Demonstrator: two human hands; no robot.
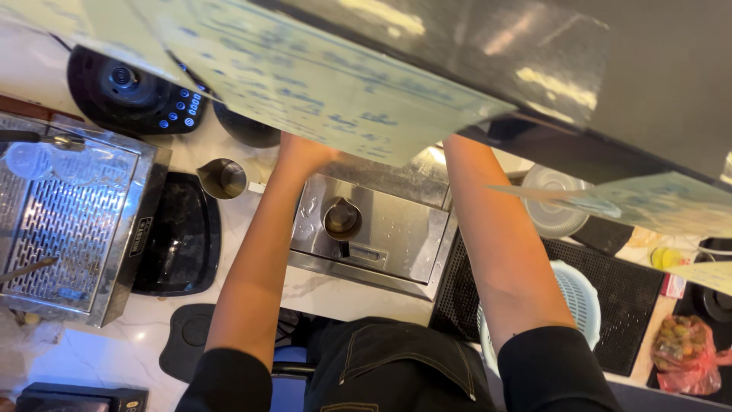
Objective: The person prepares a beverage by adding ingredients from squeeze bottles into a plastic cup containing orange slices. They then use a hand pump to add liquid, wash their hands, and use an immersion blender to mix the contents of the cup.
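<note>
Head view looks steeply down over a counter, where both forearms reach forward and up under an overhanging shelf edged with pale printed sheets (320,84). Only the back of the left hand (301,152) shows before it passes beneath a sheet, so I cannot tell whether its fingers are spread, curled or gripping anything; the right hand is hidden entirely behind the same sheet, only its forearm showing, and its fingers cannot be judged either. Directly below and between the arms, a small steel milk pitcher (341,219) stands upright on a wet stainless rinser tray (404,236) sunk into the counter, seemingly parked there because the tray catches drips. A second steel pitcher (223,178) sits on the marble just left of the tray, near the left forearm but not touching it. Farther left stands an espresso machine (69,214) with a perforated top where clear cups rest upside down, and a black drip tray (179,236) lies beside it. To the right, a black rubber bar mat (625,297) carries a pale blue strainer basket (579,294), partly hidden by the right arm.
</note>
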